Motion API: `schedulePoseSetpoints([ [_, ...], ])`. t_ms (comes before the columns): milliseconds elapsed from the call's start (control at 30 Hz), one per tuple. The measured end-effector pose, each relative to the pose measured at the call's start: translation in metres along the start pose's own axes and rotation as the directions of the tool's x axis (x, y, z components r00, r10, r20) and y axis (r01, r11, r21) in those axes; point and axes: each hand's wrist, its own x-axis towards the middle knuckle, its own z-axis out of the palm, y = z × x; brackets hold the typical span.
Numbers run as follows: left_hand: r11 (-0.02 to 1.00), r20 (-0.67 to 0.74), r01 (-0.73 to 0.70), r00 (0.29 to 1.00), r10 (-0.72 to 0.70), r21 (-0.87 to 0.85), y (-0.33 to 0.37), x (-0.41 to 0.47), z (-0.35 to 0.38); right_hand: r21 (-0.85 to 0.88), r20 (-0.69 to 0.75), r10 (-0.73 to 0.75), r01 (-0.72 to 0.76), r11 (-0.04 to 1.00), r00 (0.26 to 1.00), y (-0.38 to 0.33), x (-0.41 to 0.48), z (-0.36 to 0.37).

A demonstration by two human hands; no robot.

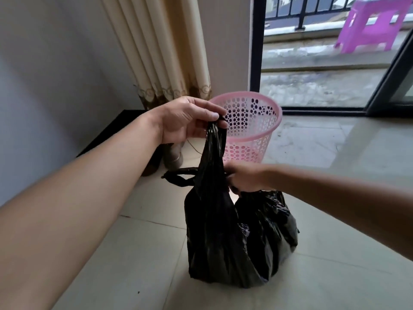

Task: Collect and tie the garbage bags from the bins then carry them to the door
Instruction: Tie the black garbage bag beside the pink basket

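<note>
Black garbage bag (234, 238) sits on the tile floor (335, 276), just in front of the pink bin (248, 128). Your left hand (190, 118) pinches one handle strip, pulled up taut. Your right hand (245, 180) grips the other handle at the bag's mouth.

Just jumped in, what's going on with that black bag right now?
A person is tying off the black garbage bag, which sits on the tiled floor in front of the pink bin. The left hand pinches one handle, pulled upward; the right hand grips the bag's top lower down. A second handle loop sticks out sideways. No finished knot shows.
</note>
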Motion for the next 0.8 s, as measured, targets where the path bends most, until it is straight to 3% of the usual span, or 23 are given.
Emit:
schedulePoseSetpoints([
  [233, 0.999, -0.148, 0.010, 0.989, -0.017, -0.048, -0.019, -0.022, 0.004, 0.085, 0.307, -0.082, 0.058, 0.995, 0.948, -0.030, -0.044, -0.002],
  [367, 0.996, -0.132, 0.078, 0.988, -0.082, -0.033, -0.051, -0.032, -0.001, 0.260, 0.426, -0.111, -0.003, 0.966, 0.898, -0.035, -0.064, -0.001],
  [467, 0.981, -0.082, 0.178, 0.980, -0.184, -0.077, -0.079, -0.040, -0.005, 0.265, 0.277, -0.008, -0.068, 0.962, 0.961, -0.026, -0.062, 0.019],
  [567, 0.966, -0.259, 0.199, 0.937, -0.236, -0.162, -0.100, -0.053, -0.010, 0.333, 0.036, 0.165, -0.168, 0.928, 0.986, -0.017, -0.061, 0.024],
  [633, 0.960, -0.320, 0.273, 0.906, -0.277, -0.059, -0.119, -0.063, -0.016, 0.479, -0.009, 0.240, -0.207, 0.853, 0.971, -0.012, -0.063, 0.013],
  [733, 0.880, -0.175, 0.412, 0.909, -0.379, 0.235, -0.137, -0.074, -0.009, 0.672, -0.039, 0.260, -0.167, 0.722, 0.965, -0.005, -0.064, -0.008],
  [800, 0.843, -0.023, 0.427, 0.895, -0.445, 0.326, -0.142, -0.076, 0.008, 0.735, -0.032, 0.250, -0.146, 0.663, 0.968, -0.003, -0.063, -0.015],
])
